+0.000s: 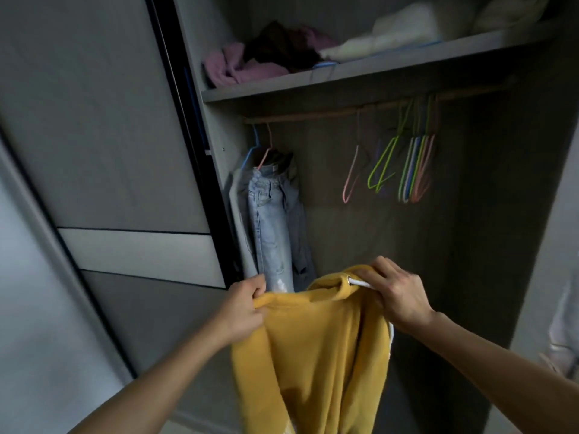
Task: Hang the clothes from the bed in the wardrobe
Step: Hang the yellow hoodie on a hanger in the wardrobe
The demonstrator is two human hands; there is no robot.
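Inside a dim grey wardrobe, pink, dark and white clothes crowd the shelf. Below, pale jeans hang at the left end of the rail, with empty coloured hangers bunched to the right. Low in front, a person holds up a mustard-yellow hoodie with a white drawstring, the left hand gripping one shoulder and the right hand clutching the hood edge.
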